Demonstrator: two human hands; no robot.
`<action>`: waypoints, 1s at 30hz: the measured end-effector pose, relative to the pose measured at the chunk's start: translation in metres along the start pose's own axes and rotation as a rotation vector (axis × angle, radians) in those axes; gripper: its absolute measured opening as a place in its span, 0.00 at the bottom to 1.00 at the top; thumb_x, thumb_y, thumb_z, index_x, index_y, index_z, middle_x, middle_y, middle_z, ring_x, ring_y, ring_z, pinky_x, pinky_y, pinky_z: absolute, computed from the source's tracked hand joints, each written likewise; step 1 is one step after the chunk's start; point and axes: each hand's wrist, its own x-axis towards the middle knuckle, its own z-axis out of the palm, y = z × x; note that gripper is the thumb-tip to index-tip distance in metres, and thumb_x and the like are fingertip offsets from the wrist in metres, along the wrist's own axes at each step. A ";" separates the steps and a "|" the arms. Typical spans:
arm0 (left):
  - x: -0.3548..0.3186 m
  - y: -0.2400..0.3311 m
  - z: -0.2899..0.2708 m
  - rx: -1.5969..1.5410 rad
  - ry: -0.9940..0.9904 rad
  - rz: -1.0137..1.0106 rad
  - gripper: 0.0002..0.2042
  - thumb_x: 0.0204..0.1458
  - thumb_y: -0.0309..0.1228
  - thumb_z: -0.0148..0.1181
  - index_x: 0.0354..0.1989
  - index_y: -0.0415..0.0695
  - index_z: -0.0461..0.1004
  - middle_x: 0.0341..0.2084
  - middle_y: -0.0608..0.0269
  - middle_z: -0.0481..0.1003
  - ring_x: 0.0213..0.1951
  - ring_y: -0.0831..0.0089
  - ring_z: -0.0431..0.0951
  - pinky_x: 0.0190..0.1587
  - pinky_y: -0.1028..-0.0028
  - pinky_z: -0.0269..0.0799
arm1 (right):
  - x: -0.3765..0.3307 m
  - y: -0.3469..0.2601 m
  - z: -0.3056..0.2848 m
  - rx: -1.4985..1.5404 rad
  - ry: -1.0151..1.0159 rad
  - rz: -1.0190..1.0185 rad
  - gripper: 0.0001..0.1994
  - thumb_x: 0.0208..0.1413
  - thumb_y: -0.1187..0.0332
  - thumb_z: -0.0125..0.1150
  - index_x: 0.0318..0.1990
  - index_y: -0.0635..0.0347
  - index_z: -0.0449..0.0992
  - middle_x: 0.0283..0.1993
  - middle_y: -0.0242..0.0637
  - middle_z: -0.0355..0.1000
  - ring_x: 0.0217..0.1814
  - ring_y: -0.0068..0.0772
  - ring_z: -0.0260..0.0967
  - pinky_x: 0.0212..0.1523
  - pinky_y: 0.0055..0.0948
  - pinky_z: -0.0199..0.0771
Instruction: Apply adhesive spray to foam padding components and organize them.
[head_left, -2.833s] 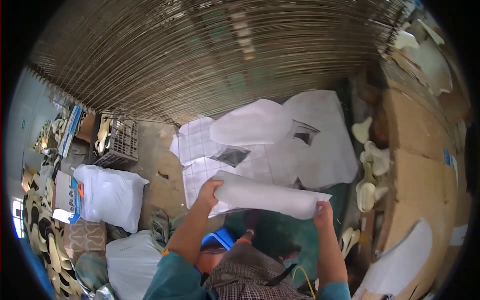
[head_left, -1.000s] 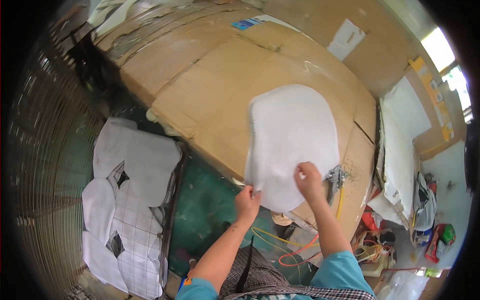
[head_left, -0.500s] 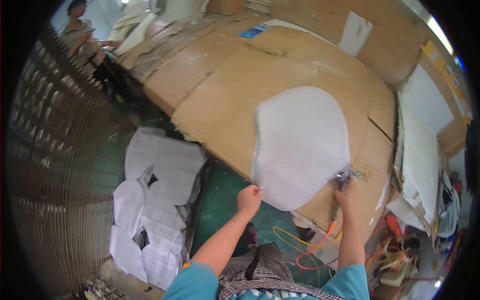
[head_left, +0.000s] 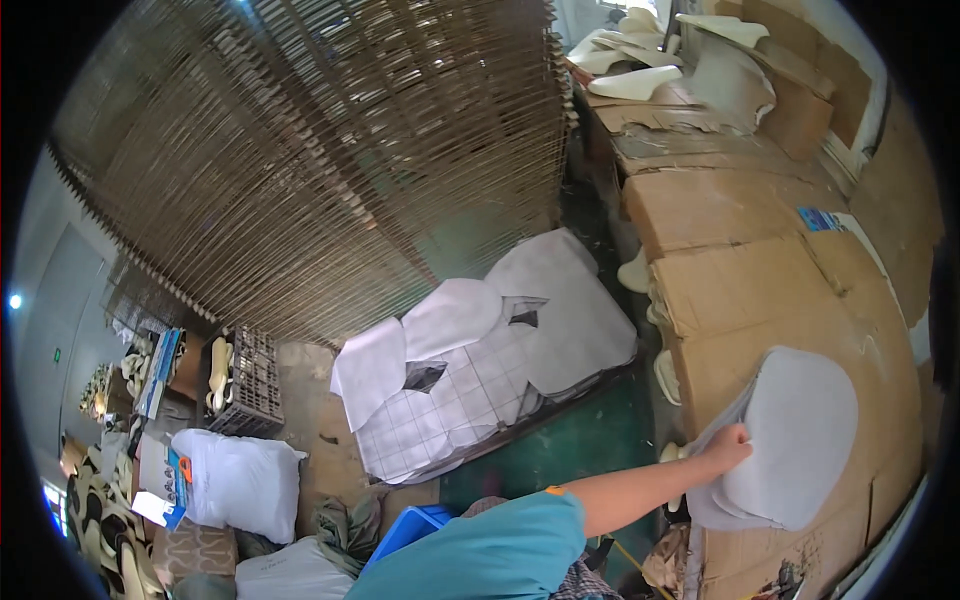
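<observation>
My left hand (head_left: 728, 450) pinches the left edge of a white, rounded sheet (head_left: 800, 440) on the cardboard-covered table at the right. The sheet's edge is raised in a curve there. A greyer layer (head_left: 715, 500) shows under the hand; whether it is the same sheet or another beneath it, I cannot tell. My right hand is out of view. At the lower rim a dark tool (head_left: 788, 580) is partly visible, too cut off to make out fully. Several more white sheets (head_left: 560, 300) lie spread over a low, grid-lined stack to the left of the table.
Tall wire racks (head_left: 330, 160) stand behind the low stack. Cream shaped pieces (head_left: 640, 75) are heaped at the table's far end. A black crate (head_left: 245, 380), a stuffed white bag (head_left: 240, 480) and a blue bin (head_left: 410, 525) are at the left. Green floor (head_left: 590, 440) shows between stack and table.
My view has swung left, bringing the racks and low stack to the middle. My left hand now lifts the sheet's edge. My right hand, which held a spray gun, has left the picture.
</observation>
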 end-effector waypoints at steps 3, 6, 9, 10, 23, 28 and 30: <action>0.003 0.042 0.012 -0.075 0.009 0.042 0.08 0.38 0.27 0.56 0.28 0.41 0.67 0.24 0.63 0.70 0.24 0.73 0.69 0.26 0.71 0.66 | -0.012 -0.023 0.014 0.136 -0.120 0.005 0.25 0.49 0.69 0.59 0.54 0.66 0.61 0.47 0.39 0.66 0.41 0.30 0.65 0.38 0.28 0.69; 0.001 0.069 0.007 -0.424 -0.027 -0.179 0.09 0.39 0.26 0.55 0.32 0.43 0.68 0.25 0.62 0.71 0.26 0.71 0.72 0.26 0.70 0.70 | -0.024 -0.052 0.026 0.268 -0.222 0.012 0.23 0.50 0.70 0.57 0.54 0.65 0.61 0.46 0.39 0.66 0.42 0.31 0.65 0.40 0.29 0.69; 0.005 0.075 -0.013 -0.741 -0.107 -0.401 0.05 0.36 0.23 0.54 0.25 0.41 0.68 0.22 0.62 0.70 0.22 0.70 0.71 0.23 0.70 0.71 | -0.029 -0.084 0.042 0.403 -0.313 0.005 0.22 0.51 0.70 0.56 0.53 0.65 0.61 0.45 0.39 0.67 0.43 0.31 0.65 0.42 0.30 0.68; 0.005 0.079 -0.015 -0.897 -0.102 -0.406 0.06 0.36 0.23 0.54 0.26 0.41 0.70 0.23 0.61 0.71 0.23 0.68 0.73 0.23 0.68 0.72 | -0.030 -0.095 0.042 0.440 -0.333 0.007 0.22 0.51 0.70 0.56 0.53 0.64 0.61 0.45 0.39 0.67 0.43 0.31 0.65 0.43 0.30 0.68; -0.084 0.230 -0.236 -0.098 0.207 0.785 0.13 0.48 0.26 0.55 0.41 0.32 0.71 0.35 0.58 0.74 0.37 0.73 0.74 0.42 0.75 0.69 | -0.156 -0.224 -0.051 0.293 -0.177 0.185 0.29 0.48 0.67 0.59 0.57 0.66 0.57 0.31 0.37 0.68 0.31 0.26 0.67 0.33 0.25 0.68; -0.108 0.222 -0.269 0.023 0.273 0.799 0.12 0.51 0.27 0.53 0.41 0.33 0.70 0.33 0.59 0.74 0.35 0.75 0.74 0.39 0.78 0.70 | -0.174 -0.227 -0.050 0.302 0.192 0.097 0.26 0.48 0.71 0.58 0.56 0.67 0.59 0.30 0.35 0.68 0.28 0.24 0.66 0.30 0.23 0.69; -0.122 0.226 -0.267 -0.011 0.336 0.629 0.09 0.52 0.25 0.51 0.39 0.33 0.71 0.32 0.60 0.74 0.34 0.75 0.74 0.37 0.79 0.70 | -0.186 -0.234 -0.064 0.265 0.168 0.148 0.26 0.47 0.74 0.57 0.55 0.68 0.59 0.30 0.36 0.68 0.28 0.24 0.67 0.30 0.23 0.69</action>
